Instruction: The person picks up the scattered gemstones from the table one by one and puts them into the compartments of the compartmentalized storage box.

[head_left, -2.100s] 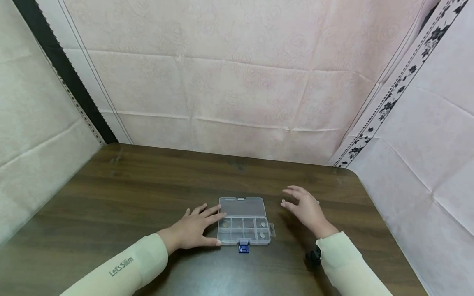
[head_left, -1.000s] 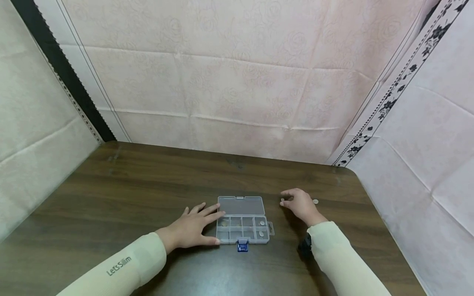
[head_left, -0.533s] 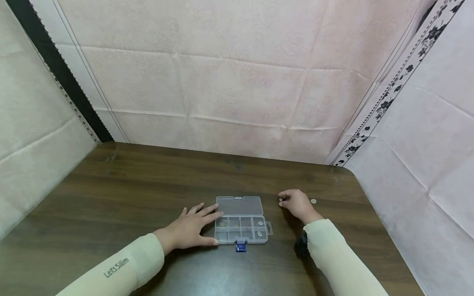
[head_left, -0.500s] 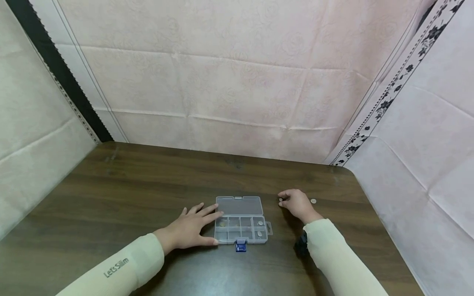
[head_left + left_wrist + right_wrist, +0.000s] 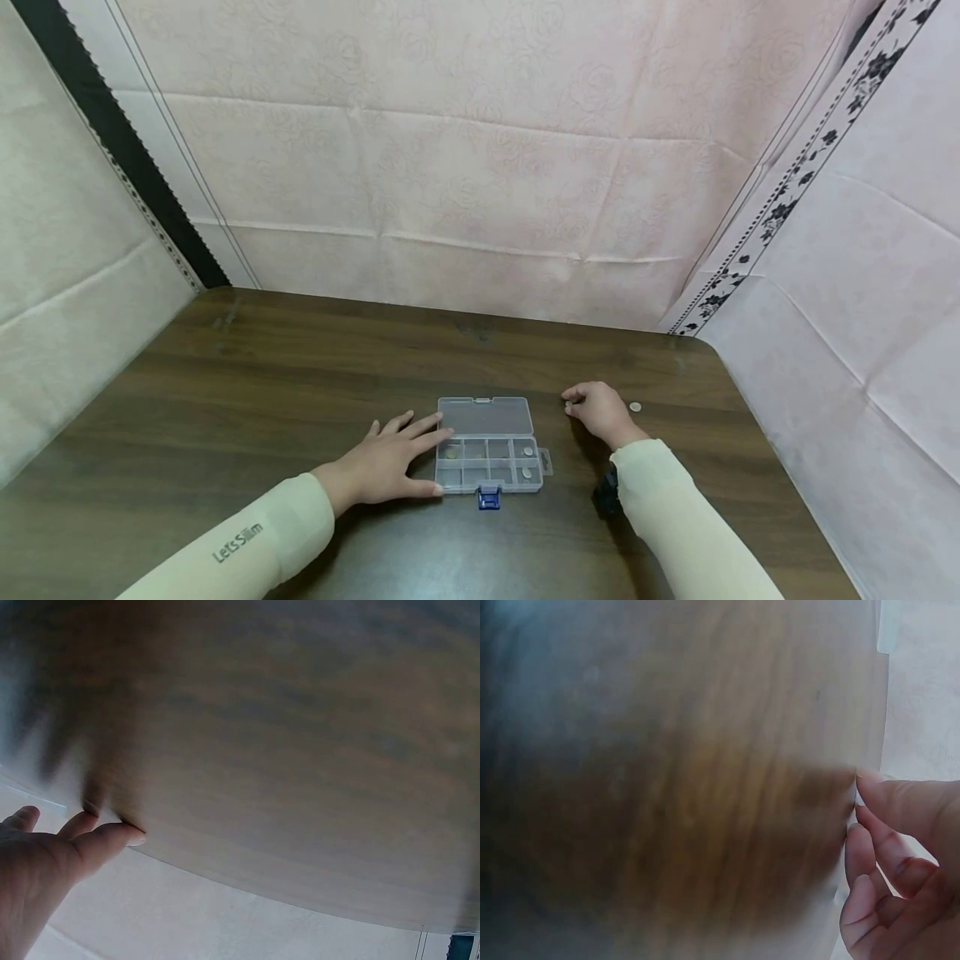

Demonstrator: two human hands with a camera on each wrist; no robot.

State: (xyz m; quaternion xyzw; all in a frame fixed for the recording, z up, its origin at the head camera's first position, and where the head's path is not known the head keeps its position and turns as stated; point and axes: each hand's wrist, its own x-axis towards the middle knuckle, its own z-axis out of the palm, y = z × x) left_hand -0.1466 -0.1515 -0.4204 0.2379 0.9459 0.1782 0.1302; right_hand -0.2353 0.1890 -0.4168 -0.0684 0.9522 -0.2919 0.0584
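A clear plastic compartment box (image 5: 480, 477) lies open on the brown table (image 5: 262, 392), with its lid (image 5: 486, 417) laid flat behind and a blue latch (image 5: 487, 498) in front. Small round discs (image 5: 529, 452) sit in its right compartments. My left hand (image 5: 390, 462) rests flat on the table, fingers straight and touching the box's left end. My right hand (image 5: 592, 408) is right of the box, its fingertips curled down on a small silver disc (image 5: 568, 406) lying on the table. In the right wrist view the curled fingers (image 5: 900, 825) meet the wood.
Another loose silver disc (image 5: 635, 407) lies just right of my right hand. Pale fabric walls close in the table at the back and both sides. The left wrist view shows blurred wood (image 5: 300, 750) and my fingers (image 5: 97, 840).
My right hand has come down from an open hover beside the box and curled its fingers onto the small disc. The left hand and the box stayed where they were.
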